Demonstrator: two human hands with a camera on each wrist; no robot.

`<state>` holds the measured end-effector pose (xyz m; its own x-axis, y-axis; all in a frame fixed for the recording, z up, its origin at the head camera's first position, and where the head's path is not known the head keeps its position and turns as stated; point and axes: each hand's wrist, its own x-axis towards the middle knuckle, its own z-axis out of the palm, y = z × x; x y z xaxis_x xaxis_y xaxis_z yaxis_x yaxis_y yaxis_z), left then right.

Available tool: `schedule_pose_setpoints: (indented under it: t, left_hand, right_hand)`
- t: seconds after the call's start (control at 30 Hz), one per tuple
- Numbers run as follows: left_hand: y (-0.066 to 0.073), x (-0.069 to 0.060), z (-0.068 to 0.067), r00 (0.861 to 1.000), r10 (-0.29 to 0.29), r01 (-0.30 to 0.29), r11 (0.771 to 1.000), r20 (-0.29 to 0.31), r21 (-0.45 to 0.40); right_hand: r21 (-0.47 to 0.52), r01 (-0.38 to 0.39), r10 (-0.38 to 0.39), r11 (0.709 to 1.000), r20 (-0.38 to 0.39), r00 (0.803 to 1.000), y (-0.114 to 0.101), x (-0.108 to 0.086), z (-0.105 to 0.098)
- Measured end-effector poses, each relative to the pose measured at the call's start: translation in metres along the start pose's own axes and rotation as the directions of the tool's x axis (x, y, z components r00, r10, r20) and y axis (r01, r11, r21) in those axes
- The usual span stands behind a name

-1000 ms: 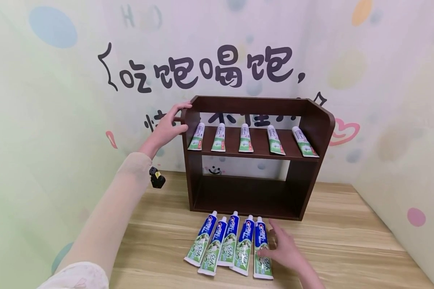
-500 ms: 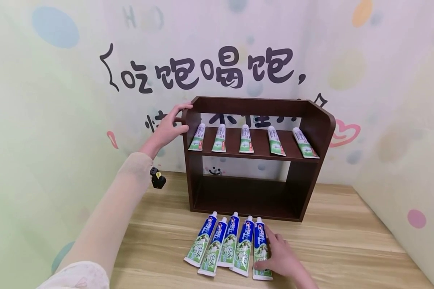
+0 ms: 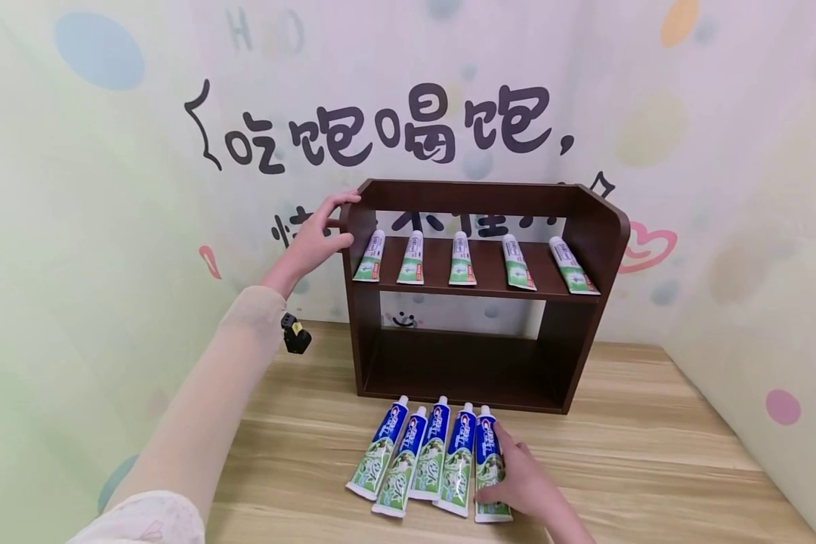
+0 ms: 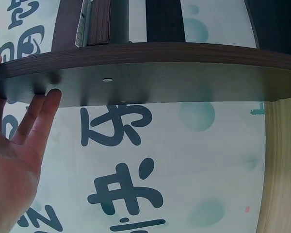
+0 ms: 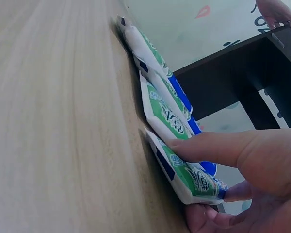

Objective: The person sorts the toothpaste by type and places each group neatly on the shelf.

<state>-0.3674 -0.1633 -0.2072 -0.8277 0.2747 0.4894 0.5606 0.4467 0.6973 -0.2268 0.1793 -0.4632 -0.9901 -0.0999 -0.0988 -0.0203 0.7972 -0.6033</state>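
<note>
At the upper left edge of a dark brown two-tier shelf, my left hand grips the side panel. The left wrist view shows fingertips on the panel's outer face and a bit of thumb over its edge. On the table, my right hand pinches the rightmost blue-and-green toothpaste tube. Its thumb lies across that tube, with the other fingers along the far side, partly hidden. Several matching toothpaste tubes lie fanned out to its left, caps towards the shelf.
Several smaller green-and-white tubes lie spaced in a row on the upper tier. The bare lower tier stands just behind the large tubes. A printed curtain hangs behind the wooden table. A black plug-like object shows beside the left sleeve.
My right hand has closed in around the rightmost toothpaste tube, which has shifted slightly left. The left hand stays on the shelf's side panel.
</note>
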Motion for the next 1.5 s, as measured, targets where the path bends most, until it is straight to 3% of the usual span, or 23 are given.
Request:
schedule_pose_setpoints:
  t: [0.13, 0.23, 0.33, 0.53, 0.77, 0.97, 1.5]
  left_hand:
    - [0.0, 0.0, 0.0, 1.0, 0.002, -0.002, 1.0, 0.0, -0.005]
    - [-0.014, 0.007, 0.001, 1.0, 0.012, -0.012, 1.0, -0.011, 0.0]
    - [-0.02, 0.01, 0.001, 1.0, 0.008, -0.008, 1.0, -0.009, -0.004]
    - [-0.002, 0.001, 0.0, 1.0, -0.002, 0.002, 1.0, 0.004, -0.01]
    - [0.0, 0.0, -0.001, 1.0, 0.0, 0.0, 1.0, 0.004, -0.009]
    - [-0.001, 0.001, -0.001, 1.0, -0.012, 0.012, 1.0, 0.008, -0.014]
    - [0.002, 0.0, -0.001, 1.0, 0.002, -0.002, 1.0, 0.005, -0.01]
  right_hand:
    - [0.071, 0.012, -0.014, 0.997, 0.028, 1.0, 0.004, 0.004, -0.002]
    - [0.139, 0.017, -0.025, 0.99, 0.059, 0.998, 0.006, 0.006, -0.005]
    - [0.211, 0.037, -0.054, 0.977, 0.075, 0.996, 0.007, 0.006, -0.007]
    - [0.41, 0.049, -0.117, 0.911, 0.144, 0.983, 0.017, 0.008, -0.009]
    - [0.54, -0.029, -0.124, 0.841, 0.244, 0.962, 0.029, 0.013, -0.013]
    - [0.584, -0.1, -0.113, 0.806, 0.317, 0.942, 0.034, 0.015, -0.016]
    - [0.641, -0.121, -0.139, 0.758, 0.34, 0.93, 0.043, 0.016, -0.02]
